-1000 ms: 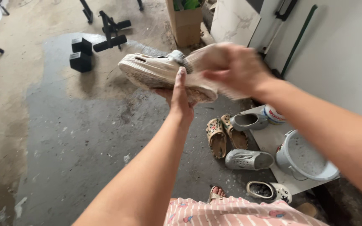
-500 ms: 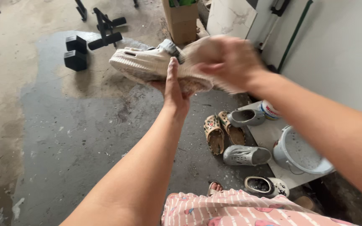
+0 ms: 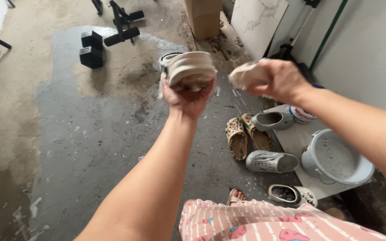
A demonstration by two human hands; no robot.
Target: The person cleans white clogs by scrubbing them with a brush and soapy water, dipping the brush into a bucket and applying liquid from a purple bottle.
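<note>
cream clog (image 3: 188, 67) is gripped from below by left hand (image 3: 187, 96), raised over wet floor (image 3: 90, 143). right hand (image 3: 282, 80) is closed on a pale scrub pad (image 3: 246, 76), apart from the clog. clog likely light, flexible, wet and slippery; sole edge judged best hold.

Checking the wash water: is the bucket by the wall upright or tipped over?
Upright. The pale bucket stands on the white tile with its open mouth up, foamy water inside.

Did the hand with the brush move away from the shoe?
Yes. The right hand and its brush were pressed on the shoe before. Now they sit apart from it, off to the right, above the grey clogs on the floor.
</note>
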